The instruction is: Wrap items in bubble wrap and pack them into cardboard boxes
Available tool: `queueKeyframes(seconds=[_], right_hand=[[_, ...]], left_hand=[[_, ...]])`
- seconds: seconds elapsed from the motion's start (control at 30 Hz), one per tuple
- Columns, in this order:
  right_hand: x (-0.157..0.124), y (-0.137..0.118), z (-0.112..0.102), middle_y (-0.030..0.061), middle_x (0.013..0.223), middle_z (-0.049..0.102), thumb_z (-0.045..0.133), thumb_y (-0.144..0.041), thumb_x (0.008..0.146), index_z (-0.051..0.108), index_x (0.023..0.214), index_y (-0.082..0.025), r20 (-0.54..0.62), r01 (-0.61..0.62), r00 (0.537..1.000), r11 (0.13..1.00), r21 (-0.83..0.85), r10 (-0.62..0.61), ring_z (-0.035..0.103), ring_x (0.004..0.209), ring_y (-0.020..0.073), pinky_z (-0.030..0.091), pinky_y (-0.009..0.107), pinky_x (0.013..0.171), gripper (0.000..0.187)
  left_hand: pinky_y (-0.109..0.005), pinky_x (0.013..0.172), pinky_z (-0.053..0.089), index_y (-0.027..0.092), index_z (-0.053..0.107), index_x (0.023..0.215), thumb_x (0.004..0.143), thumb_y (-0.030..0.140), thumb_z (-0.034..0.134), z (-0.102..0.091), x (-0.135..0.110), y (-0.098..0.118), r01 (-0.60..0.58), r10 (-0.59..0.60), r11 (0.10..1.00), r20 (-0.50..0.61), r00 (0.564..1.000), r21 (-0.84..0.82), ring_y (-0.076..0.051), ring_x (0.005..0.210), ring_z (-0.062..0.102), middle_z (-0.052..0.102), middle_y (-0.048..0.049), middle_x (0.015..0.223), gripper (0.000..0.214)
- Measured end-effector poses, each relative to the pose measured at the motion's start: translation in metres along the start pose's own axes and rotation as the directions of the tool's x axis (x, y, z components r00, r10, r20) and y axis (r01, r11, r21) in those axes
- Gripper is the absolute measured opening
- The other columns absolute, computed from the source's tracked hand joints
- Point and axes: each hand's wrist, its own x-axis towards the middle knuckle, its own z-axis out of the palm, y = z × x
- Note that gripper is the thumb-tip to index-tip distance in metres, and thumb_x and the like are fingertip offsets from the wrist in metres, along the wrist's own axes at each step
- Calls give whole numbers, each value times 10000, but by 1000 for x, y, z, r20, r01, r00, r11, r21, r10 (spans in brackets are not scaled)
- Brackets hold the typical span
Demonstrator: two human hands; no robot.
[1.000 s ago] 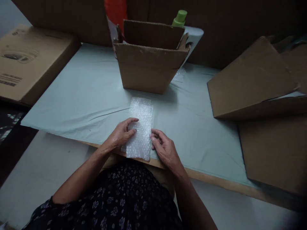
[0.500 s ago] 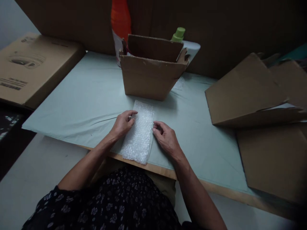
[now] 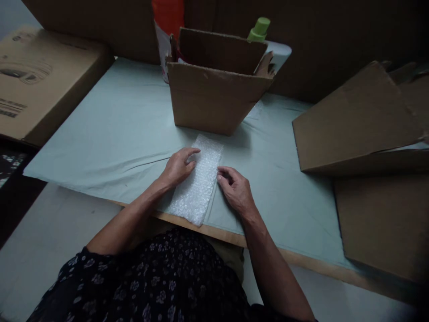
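Note:
A flat, folded piece of bubble wrap (image 3: 198, 185) lies lengthwise in front of me, its near end at the table's front edge. My left hand (image 3: 181, 166) rests at its left side, thumb and index finger apart, the fingertips over the plastic. On the opposite side, my right hand (image 3: 234, 188) has its fingers curled, with thumb and index tips close together on the bubble wrap's right edge. Whatever may be inside the wrap cannot be made out.
A cardboard box (image 3: 217, 96), open at the top, stands just beyond the wrap. Behind it are an orange-red bottle (image 3: 169, 20) and a white bottle with a green cap (image 3: 259, 30). More cardboard boxes (image 3: 351, 125) are at right; a printed carton (image 3: 56, 80) lies left. Pale green cloth (image 3: 100, 120) covers the table.
The bubble wrap has turned slightly, its far end shifting right. Both hands have moved a little to the right with it, and the left hand reaches farther over the wrap. The view has tilted slightly.

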Motion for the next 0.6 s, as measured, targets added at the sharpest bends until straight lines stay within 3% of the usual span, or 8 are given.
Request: queueKeyframes(seconds=[0.2, 0.3, 0.37, 0.47, 0.53, 0.6], right_hand=[[-10, -13, -18, 96, 1202, 707, 571, -275, 909, 665, 1265, -192, 124, 70, 991, 990, -119, -55, 634, 737, 178, 568, 400, 786, 377], [-35, -26, -26, 94, 1305, 667, 557, -224, 925, 638, 1324, -247, 211, 236, 960, 941, -243, -186, 681, 962, 240, 560, 433, 876, 408], [-53, -32, -25, 95, 1392, 625, 545, -149, 912, 622, 1348, -276, 350, 400, 890, 869, -291, -293, 624, 1187, 287, 531, 465, 946, 460], [-68, -35, -11, 117, 1485, 560, 527, -76, 904, 619, 1341, -262, 541, 589, 751, 754, -289, -379, 513, 1349, 319, 499, 499, 977, 484], [-68, -34, 1, 136, 1436, 602, 516, -90, 930, 662, 1256, -232, 567, 617, 723, 739, -272, -395, 525, 1333, 318, 496, 499, 966, 384], [-61, -33, 11, 132, 1291, 691, 494, -121, 957, 698, 1134, -213, 515, 572, 758, 787, -232, -399, 599, 1217, 296, 500, 483, 945, 285]], left_hand=[[-430, 929, 547, 208, 514, 1432, 858, 263, 658, -17, -31, 0, 20, -2, 972, -76, 997, 235, -232, 1000, 631, 490, -148, 1418, 594], [-469, 989, 520, 204, 581, 1343, 895, 255, 603, -29, -53, -8, -93, 117, 964, -81, 990, 249, -260, 1112, 596, 502, -147, 1429, 451], [-477, 1009, 500, 213, 648, 1235, 888, 192, 554, -35, -70, -13, -252, 256, 940, 13, 967, 230, -266, 1151, 577, 603, -117, 1328, 360], [-491, 1055, 461, 220, 666, 1206, 808, 104, 514, -42, -94, -16, -433, 402, 894, 222, 888, 117, -272, 1207, 559, 683, -83, 1232, 441], [-510, 1105, 423, 229, 623, 1291, 753, 105, 513, -46, -105, -18, -432, 399, 901, 310, 863, 42, -280, 1275, 528, 675, -76, 1278, 564], [-531, 1142, 390, 246, 533, 1409, 727, 152, 538, -50, -112, -19, -379, 360, 925, 361, 860, -18, -298, 1345, 476, 624, -82, 1374, 689]])
